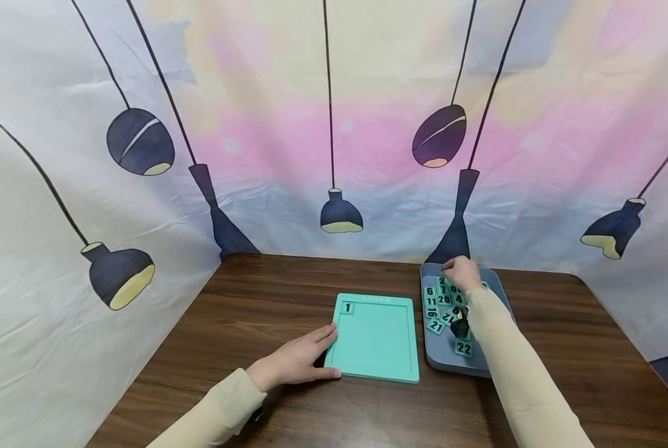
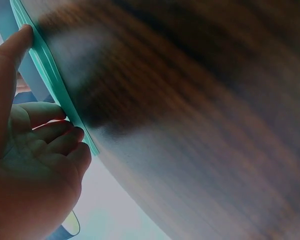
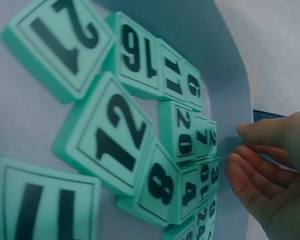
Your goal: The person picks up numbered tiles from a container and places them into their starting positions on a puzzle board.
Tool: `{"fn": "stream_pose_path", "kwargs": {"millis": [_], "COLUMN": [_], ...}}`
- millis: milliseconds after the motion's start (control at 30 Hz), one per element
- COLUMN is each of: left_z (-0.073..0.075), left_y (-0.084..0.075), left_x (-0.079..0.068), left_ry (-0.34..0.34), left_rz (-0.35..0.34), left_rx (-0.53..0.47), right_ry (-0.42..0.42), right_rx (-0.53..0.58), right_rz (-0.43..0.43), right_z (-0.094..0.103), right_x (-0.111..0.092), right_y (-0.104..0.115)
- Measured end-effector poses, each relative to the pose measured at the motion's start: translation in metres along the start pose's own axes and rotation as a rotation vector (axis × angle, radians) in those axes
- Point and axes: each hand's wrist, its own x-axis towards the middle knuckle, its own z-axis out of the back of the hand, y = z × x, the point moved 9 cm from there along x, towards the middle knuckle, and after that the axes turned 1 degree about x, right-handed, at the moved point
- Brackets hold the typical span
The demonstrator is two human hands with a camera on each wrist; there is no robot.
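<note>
The green board on the desk is being touched along its 9 o'clock edge by the left hand, its fingers being laid close together, thumb apart at the 7 o'clock corner, while tile 1 is being borne at 11 o'clock. At the board's 3 o'clock, numbered tiles are being contained by the blue-grey tray, whose 12 o'clock end is being overhung by the right hand, its thumb and fingers being held slightly apart just beside tile 2.

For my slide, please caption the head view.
Left hand touches board bearing tile 1; right hand over tray of numbered tiles.
</note>
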Motion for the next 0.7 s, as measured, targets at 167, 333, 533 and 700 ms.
{"fn": "stream_pose_path", "kwargs": {"millis": [167, 333, 533, 700], "left_z": [0.0, -0.001, -0.002, -0.003], "left_y": [-0.001, -0.002, 0.003, 0.002], "left_x": [-0.002, -0.002, 0.001, 0.0], "left_ry": [0.001, 0.011, 0.014, 0.017], "left_rz": [-0.005, -0.018, -0.01, 0.001], "left_rx": [-0.002, -0.012, -0.014, -0.018], "right_ry": [0.027, 0.043, 0.054, 0.113], "right_rx": [-0.057, -0.122, -0.194, -0.169], "right_rz": [0.01, 0.007, 0.023, -0.008], "right_z": [-0.011, -0.018, -0.019, -0.025], "right_x": [0.001, 0.001, 0.004, 0.002], "right_y": [-0.003, -0.009, -0.003, 0.0]}}
